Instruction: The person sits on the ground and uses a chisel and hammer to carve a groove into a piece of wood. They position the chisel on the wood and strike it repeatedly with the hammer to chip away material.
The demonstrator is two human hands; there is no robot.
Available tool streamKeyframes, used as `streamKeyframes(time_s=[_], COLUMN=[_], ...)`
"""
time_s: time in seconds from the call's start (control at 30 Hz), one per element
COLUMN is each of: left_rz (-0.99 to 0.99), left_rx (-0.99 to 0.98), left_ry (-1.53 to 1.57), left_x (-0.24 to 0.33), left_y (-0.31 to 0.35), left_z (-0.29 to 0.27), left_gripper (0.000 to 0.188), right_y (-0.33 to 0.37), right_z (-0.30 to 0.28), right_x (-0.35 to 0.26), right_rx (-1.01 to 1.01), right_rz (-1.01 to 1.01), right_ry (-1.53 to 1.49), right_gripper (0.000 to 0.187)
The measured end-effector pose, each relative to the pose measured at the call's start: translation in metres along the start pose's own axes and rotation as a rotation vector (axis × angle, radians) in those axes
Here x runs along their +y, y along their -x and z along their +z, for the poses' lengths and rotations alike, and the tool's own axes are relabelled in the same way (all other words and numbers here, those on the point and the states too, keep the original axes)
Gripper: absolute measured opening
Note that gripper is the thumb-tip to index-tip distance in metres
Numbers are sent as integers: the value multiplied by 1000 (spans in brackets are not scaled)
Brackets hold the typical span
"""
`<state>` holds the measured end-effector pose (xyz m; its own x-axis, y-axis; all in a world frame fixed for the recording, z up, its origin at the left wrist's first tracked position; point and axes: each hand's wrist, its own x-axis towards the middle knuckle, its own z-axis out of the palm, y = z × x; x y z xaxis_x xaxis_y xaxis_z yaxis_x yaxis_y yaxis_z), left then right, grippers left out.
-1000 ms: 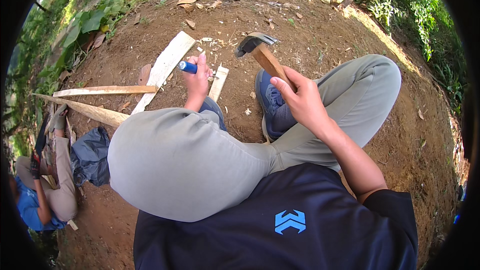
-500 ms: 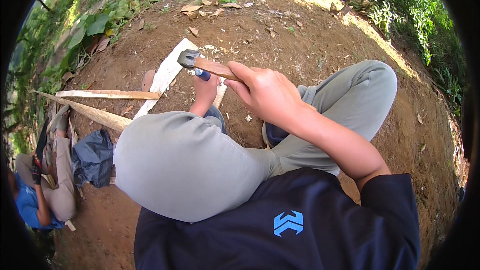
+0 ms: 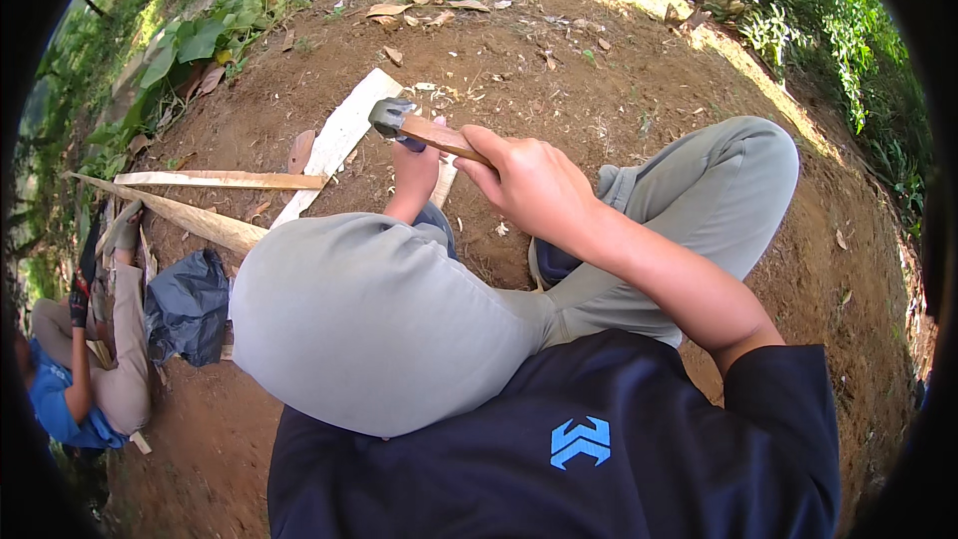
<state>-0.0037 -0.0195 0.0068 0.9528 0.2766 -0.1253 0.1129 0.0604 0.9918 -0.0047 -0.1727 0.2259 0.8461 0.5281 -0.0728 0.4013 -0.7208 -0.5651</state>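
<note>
We could pass a hand over the bare soil [image 3: 619,70] ahead; the hammer [image 3: 439,137] partly screens the left hand [image 3: 413,180], and our bent left knee [image 3: 339,289] blocks its near side.

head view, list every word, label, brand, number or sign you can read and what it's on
No words, numbers or signs can be read here.
Dark shirt: a light blue angular emblem, with no readable lettering.
Hammer in the right hand: no readable marking.
</note>
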Motion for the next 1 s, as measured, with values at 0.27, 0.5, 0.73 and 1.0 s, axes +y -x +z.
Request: streamKeyframes(time_s=[0.27, 0.5, 0.73, 1.0], left_rz=[33, 12, 39, 11], left_rx=[-22, 32, -4, -25], left_ry=[259, 660, 501, 435], left_x=[11, 15, 10, 5], left_y=[-10, -14, -7, -4], left_z=[-13, -24, -15, -8], left_gripper=[34, 35, 33, 35], right_y=[18, 48, 45, 43], right_z=[-22, -21, -22, -25], right_x=[10, 51, 50, 36], right_rx=[52, 91, 67, 57], right_rz=[296, 470, 453, 405], right_ry=[-328, -413, -400, -351], right_gripper=[33, 34, 34, 33])
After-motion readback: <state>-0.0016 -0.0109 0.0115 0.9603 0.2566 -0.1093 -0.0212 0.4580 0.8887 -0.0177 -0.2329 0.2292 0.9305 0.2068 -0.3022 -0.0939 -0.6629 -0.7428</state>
